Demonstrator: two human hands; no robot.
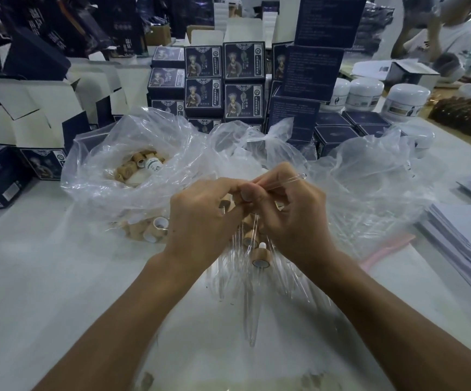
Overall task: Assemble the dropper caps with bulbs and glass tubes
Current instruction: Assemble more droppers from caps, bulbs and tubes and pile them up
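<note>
- Glass tube sits pinched in the right hand. Its long line goes up and to the right, away from the hands, and its round tip sticks out past the fingers.
- Near end of the tube points at the left hand, which is curled tight around a tan cap. The two hands touch.
- My guess: the tube must go straight along its own line into the cap, so the cap's hole has to face it.
- More caps lie just under the hands, on a clear bag.
</note>
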